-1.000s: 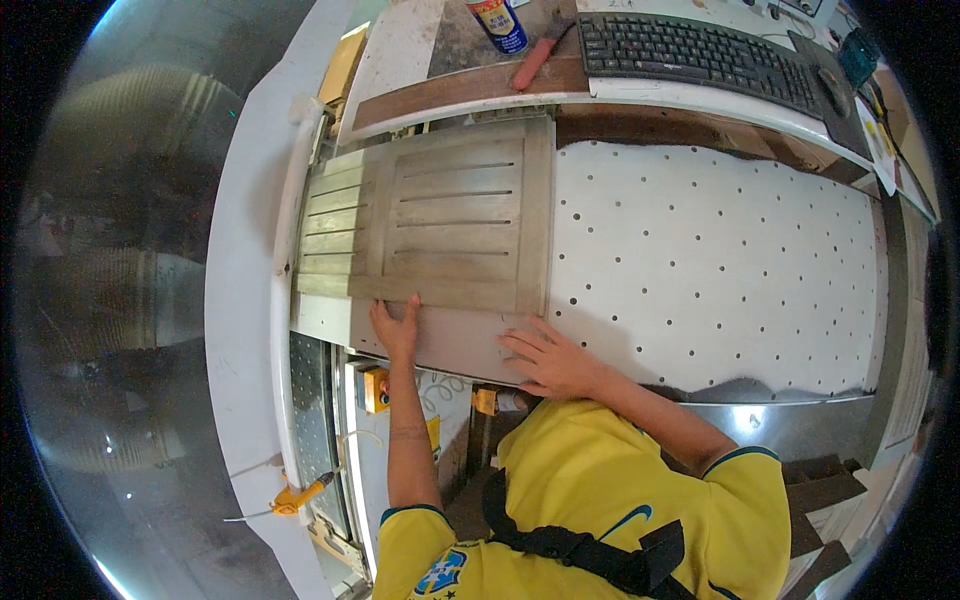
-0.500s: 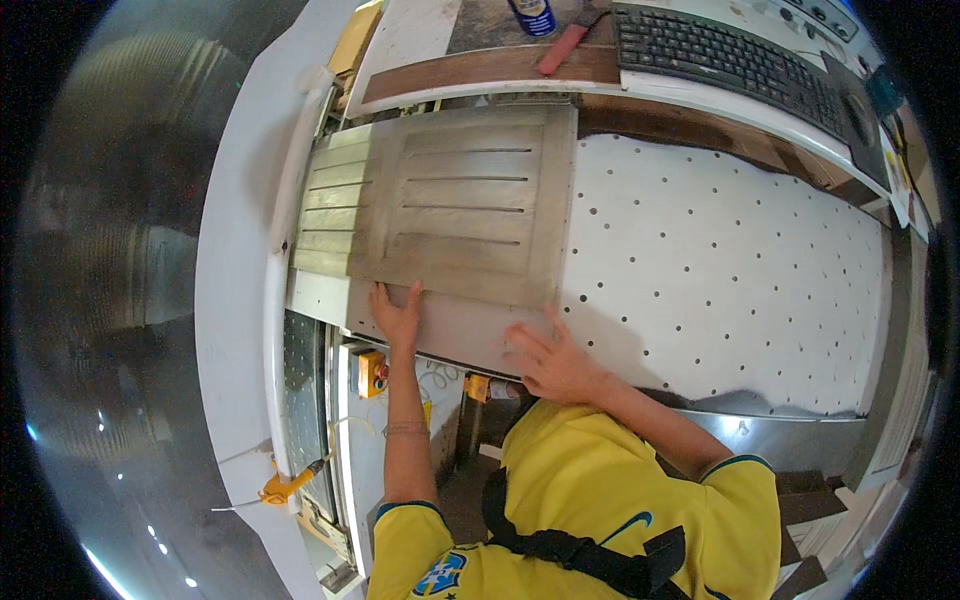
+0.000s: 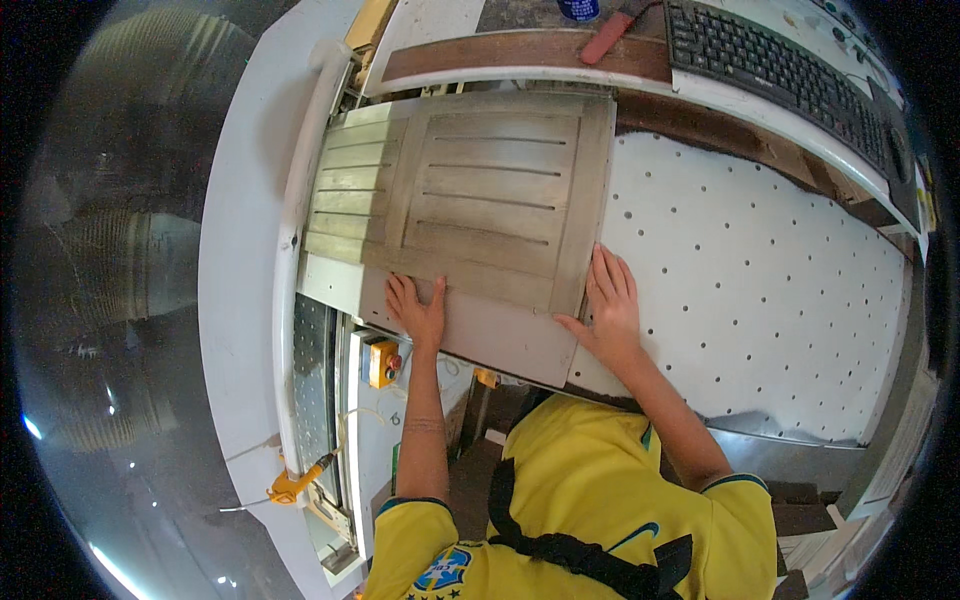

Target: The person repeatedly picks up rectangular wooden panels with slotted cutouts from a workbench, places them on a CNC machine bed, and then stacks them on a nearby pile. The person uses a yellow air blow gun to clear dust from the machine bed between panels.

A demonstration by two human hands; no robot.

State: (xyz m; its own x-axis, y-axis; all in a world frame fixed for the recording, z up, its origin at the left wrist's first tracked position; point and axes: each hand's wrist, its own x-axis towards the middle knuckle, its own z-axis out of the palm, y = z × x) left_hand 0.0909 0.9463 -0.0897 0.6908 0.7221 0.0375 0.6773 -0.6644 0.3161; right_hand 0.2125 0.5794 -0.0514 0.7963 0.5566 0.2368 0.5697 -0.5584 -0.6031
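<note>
A brownish wooden panel (image 3: 415, 210) with grooved slats lies flat, its left end lit a pale yellow-green. Beneath it, a plain grey-brown board (image 3: 500, 335) juts out along the near side. My left hand (image 3: 418, 315) rests on this board, fingers spread, fingertips by the panel's near edge. At the panel's near right corner, my right hand (image 3: 612, 310) has its fingers stretched along the right edge and its thumb out to the left. Neither hand is wrapped around anything.
A white perforated bed (image 3: 740, 270) extends to the right. On the far shelf are a black keyboard (image 3: 780, 85), a red-handled tool (image 3: 607, 38) and a blue can (image 3: 578, 8). A white rail (image 3: 292, 240) borders the left; a yellow switch box (image 3: 381, 364) sits below my left hand.
My right hand has gone from above the board near the panel's corner to the panel's right edge, fingers straightened. My left hand stays at the near edge. The whole view has shifted slightly.
</note>
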